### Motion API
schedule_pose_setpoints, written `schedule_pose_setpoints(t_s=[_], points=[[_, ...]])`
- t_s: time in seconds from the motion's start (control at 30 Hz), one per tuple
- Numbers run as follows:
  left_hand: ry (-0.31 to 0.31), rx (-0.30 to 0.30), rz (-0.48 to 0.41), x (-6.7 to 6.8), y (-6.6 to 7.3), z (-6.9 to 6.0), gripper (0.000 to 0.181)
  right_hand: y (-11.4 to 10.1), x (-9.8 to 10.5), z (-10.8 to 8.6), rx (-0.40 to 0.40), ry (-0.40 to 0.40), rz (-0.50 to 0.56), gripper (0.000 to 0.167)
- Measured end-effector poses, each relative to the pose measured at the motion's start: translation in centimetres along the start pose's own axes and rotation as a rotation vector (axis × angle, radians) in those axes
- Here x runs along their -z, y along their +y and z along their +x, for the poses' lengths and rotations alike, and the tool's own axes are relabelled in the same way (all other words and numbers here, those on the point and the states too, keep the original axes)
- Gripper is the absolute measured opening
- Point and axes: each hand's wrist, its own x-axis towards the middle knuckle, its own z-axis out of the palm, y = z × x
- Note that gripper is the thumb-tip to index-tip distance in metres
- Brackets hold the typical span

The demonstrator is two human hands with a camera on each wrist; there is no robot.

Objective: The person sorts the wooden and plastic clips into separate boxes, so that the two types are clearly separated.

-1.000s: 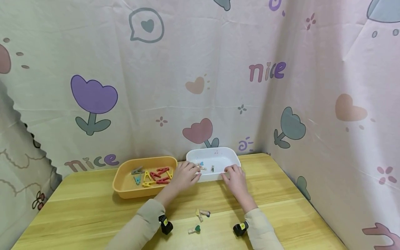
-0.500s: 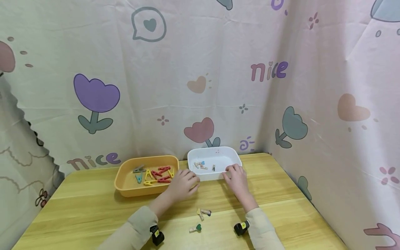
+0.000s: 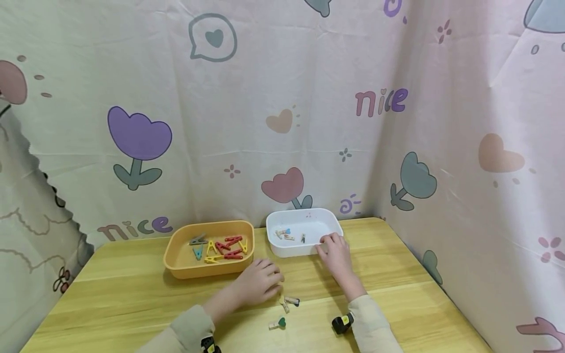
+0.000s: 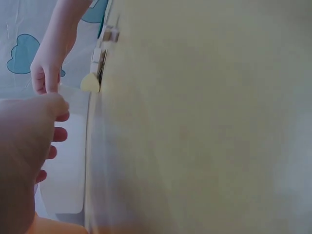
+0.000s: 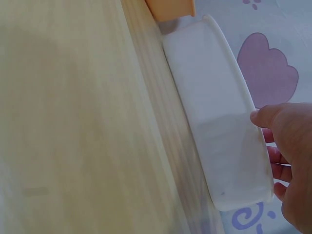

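Observation:
My left hand (image 3: 259,282) hovers over the table with loosely bent fingers and nothing in them. Just right of it lie two small wooden clothespins, one with a yellow heart (image 4: 90,82), the other a dark-ended clothespin (image 3: 292,301). Nearer me is a green-heart clothespin (image 3: 278,323). At the white tray's near right rim, my right hand (image 3: 337,251) grips the edge, thumb outside and fingers over the inside. This white tray (image 5: 219,126) holds several small clothespins (image 3: 289,237), on its left side and middle.
Left of the white tray stands an orange tray (image 3: 176,271) with several larger plastic clothespins (image 3: 221,247) in red, yellow, teal and grey. A patterned curtain (image 3: 247,98) hangs close behind both trays and along the right side of the wooden table (image 3: 110,294).
My left hand has moved away from the white tray's left front edge, back toward me, to beside the loose clothespins. The right hand has stayed at the tray's rim.

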Motion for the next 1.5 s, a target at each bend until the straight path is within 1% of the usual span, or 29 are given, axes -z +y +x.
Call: schedule_pose_setpoints(t_s=[0.1,0.3,0.4,0.67,0.9,1.1,1.4,1.5], points=[[-0.022,-0.019,-0.006,-0.1,0.3,-0.4,0.015,0.1,0.1,-0.1,0.001,-0.003,-0.003,0.017],[-0.003,-0.079,0.011,-0.2,0.5,-0.7,0.011,0.3,0.0,-0.2,0.012,0.013,-0.002,0.017],[-0.006,-0.098,0.005,-0.2,0.6,-0.8,0.010,0.4,-0.1,-0.2,0.016,0.016,-0.001,0.017],[-0.041,-0.102,0.006,-0.4,0.8,-1.2,0.008,0.4,-0.2,-0.5,0.013,0.014,-0.002,0.017],[-0.072,-0.107,-0.009,-0.1,1.2,-1.0,0.015,0.2,-0.1,-0.5,0.015,0.017,0.008,0.017],[-0.068,-0.131,-0.014,-0.1,1.4,-0.9,0.016,0.2,0.0,-0.4,0.006,0.009,0.003,0.017],[-0.075,-0.139,-0.012,0.2,1.5,-0.7,0.008,0.2,-0.2,-0.1,-0.001,0.008,0.002,0.017],[-0.068,-0.148,-0.005,0.2,1.5,-0.6,0.007,0.2,-0.2,-0.1,0.000,0.003,0.000,0.017]])
